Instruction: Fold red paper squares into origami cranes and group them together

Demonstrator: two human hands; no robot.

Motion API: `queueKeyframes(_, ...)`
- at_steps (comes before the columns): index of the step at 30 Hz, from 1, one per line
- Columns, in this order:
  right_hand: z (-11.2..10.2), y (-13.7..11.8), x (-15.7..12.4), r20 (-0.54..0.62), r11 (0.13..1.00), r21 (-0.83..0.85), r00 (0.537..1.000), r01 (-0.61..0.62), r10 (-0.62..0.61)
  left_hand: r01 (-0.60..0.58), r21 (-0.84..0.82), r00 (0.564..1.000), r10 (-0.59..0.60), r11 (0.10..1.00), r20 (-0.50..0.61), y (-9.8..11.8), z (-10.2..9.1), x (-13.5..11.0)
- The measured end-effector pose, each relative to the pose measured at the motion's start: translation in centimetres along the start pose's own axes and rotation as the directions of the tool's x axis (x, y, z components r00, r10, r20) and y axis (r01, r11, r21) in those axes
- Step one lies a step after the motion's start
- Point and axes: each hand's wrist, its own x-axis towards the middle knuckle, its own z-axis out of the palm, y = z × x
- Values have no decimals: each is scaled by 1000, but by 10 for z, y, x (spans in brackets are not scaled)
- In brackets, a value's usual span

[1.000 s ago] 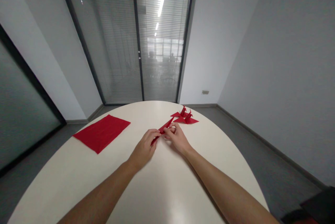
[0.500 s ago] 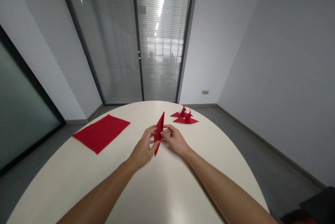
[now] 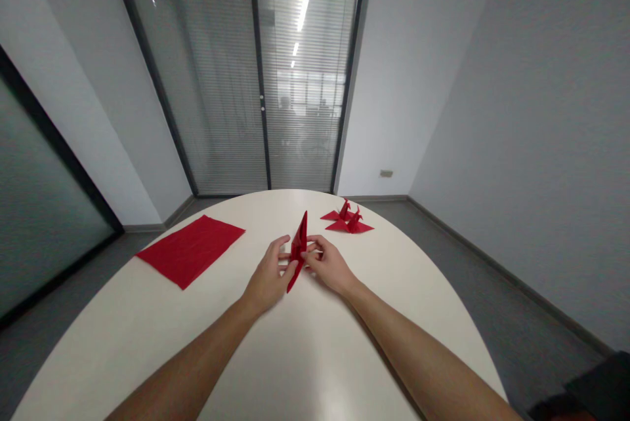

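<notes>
We hold folded red paper (image 3: 300, 237) near-upright over the desk (image 3: 275, 362), presumably to bare both faces. Right hand (image 3: 333, 268): fingers clamped on its edge. Left hand (image 3: 267, 278): thumb against it, grip uncertain. Paper cranes (image 3: 353, 224) at two o'clock, flat sheet (image 3: 191, 250) at nine, likely for room.

I note passage across the tabletop (image 3: 216, 286) between the red sheet (image 3: 191, 250) and my left hand (image 3: 268, 277), two paper cranes (image 3: 353, 224) obstructing beyond my right hand (image 3: 331, 267).
</notes>
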Motion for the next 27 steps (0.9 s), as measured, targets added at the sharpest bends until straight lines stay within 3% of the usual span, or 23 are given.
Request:
queueKeyframes(6,2,-3,-2,66,994,-78,995,82,-76,0,69,999,2,998,-32,8,-1,1)
queueKeyframes(11,3,-5,-3,67,989,-105,993,103,-96,-14,308,995,42,951,-86,14,-3,-2)
queueKeyframes(15,6,-7,-6,90,981,-144,989,132,-120,42,477,988,35,878,-151,25,-2,-5)
queueKeyframes(21,10,-17,-12,105,886,-404,974,228,-202,182,507,970,-68,842,-235,35,-4,-4)
queueKeyframes(27,13,-24,-16,39,805,-557,975,202,-218,137,505,977,-33,852,-209,37,-5,-3)
